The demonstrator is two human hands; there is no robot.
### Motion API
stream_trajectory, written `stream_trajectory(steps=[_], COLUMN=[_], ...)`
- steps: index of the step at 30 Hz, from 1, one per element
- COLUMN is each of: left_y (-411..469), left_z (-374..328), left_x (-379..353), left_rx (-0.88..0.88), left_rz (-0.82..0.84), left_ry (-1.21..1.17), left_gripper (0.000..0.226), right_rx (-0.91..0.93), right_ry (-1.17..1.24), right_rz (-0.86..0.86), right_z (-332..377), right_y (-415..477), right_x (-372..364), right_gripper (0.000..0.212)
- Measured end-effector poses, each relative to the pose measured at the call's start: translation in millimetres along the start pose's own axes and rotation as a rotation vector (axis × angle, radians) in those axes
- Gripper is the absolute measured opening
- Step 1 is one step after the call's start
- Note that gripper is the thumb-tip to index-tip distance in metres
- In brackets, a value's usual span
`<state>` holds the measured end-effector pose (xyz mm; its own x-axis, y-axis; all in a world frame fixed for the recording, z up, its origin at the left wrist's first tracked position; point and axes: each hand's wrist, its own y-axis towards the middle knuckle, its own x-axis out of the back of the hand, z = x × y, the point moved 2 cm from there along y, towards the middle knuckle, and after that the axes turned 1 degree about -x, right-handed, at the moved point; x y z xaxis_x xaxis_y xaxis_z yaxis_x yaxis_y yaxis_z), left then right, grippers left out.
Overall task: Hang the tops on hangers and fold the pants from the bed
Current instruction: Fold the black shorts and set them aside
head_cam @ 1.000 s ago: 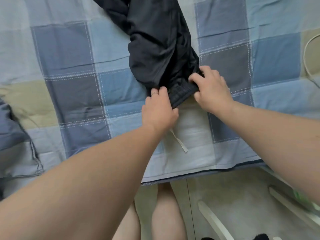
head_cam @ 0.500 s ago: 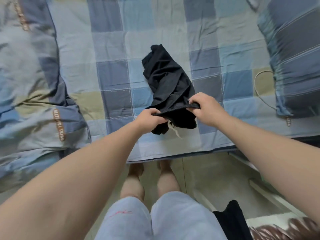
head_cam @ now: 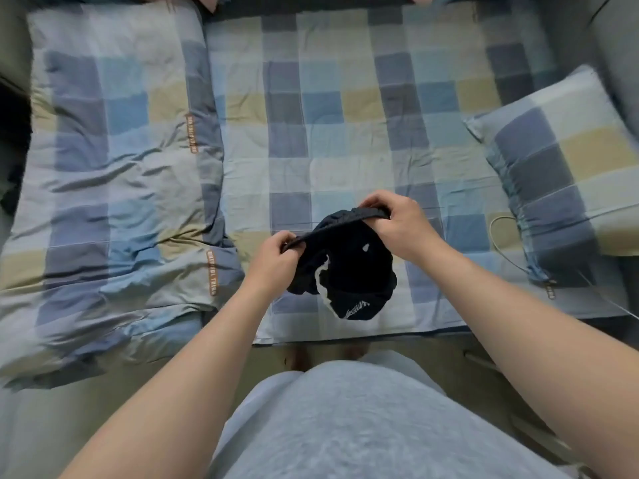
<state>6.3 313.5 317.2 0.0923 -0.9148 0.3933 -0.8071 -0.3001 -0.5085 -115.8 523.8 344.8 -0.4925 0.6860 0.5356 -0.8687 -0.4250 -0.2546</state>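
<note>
One big bed with a blue, grey and beige checked cotton sheet (head_cam: pixel 345 98) fills most of the view. There's a rumpled matching checked duvet (head_cam: pixel 114 167) on its left side and a matching checked pillow (head_cam: pixel 567 160) on the right. The black fabric pants (head_cam: pixel 349 267) hang bunched up over the near middle of the bed, held by the waistband. The left hand (head_cam: pixel 276 261) pinches one end and the right hand (head_cam: pixel 397 226) curls round the other, both closed tight. A thin white drawstring (head_cam: pixel 321 281) dangles down the front.
</note>
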Motion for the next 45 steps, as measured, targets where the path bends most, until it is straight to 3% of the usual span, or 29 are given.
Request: stream_trajectory(steps=[5,9,15,17,19,22,24,26,29,33,36,42,45], left_y=[-13.7,-8.5,5.8,11.2,14.8,18.4,19.6,21.3,20.7,19.5,19.8,23.6,23.7], left_z=[-17.6,-31.7,-55.3,-61.8,-67.4,-74.2,-78.4,-81.4,-83.1,-76.7,-72.3,-60.6,-63.8], left_x=[48.0,79.3,115.3,121.2,121.3,113.0,108.0,107.9,117.7,137.6,140.1,147.8,156.1], left_rx=[-0.043,-0.026,0.058,0.065,0.083,0.111,0.102,0.074,0.025,0.061,0.115,0.250,0.159], left_rz=[-0.218,-0.300,-0.367,-0.382,-0.375,-0.301,-0.246,-0.211,-0.235,-0.263,-0.283,-0.444,-0.480], left_ry=[0.164,0.273,0.352,0.377,0.396,0.436,0.421,0.309,0.237,0.255,0.250,-0.294,-0.262], left_gripper=[0.036,0.035,0.025,0.022,0.019,0.011,0.014,0.031,0.027,0.025,0.024,0.032,0.034], right_rx=[0.094,0.144,0.059,-0.020,-0.177,-0.405,-0.450,-0.399,-0.260,-0.148,0.026,-0.176,-0.168], right_ry=[-0.149,-0.348,-0.549,-0.407,-0.089,0.469,0.580,0.478,0.203,-0.123,-0.531,-0.447,-0.519], right_rz=[-0.073,-0.206,-0.325,-0.424,-0.511,-0.343,-0.211,-0.182,-0.185,-0.104,-0.252,-0.334,-0.336], right_z=[30.7,42.2,48.2,55.0,64.2,82.5,93.5,99.3,99.1,91.3,90.5,76.1,68.7], right_y=[-2.0,6.8,19.9,24.1,29.0,37.8,42.9,48.6,52.7,49.2,42.6,43.4,40.7], right_x=[12.6,30.3,57.0,63.3,66.6,58.7,54.4,57.2,69.8,86.0,87.5,98.9,108.7], right_gripper=[0.043,0.039,0.031,0.032,0.035,0.036,0.036,0.032,0.020,0.038,0.036,0.037,0.036])
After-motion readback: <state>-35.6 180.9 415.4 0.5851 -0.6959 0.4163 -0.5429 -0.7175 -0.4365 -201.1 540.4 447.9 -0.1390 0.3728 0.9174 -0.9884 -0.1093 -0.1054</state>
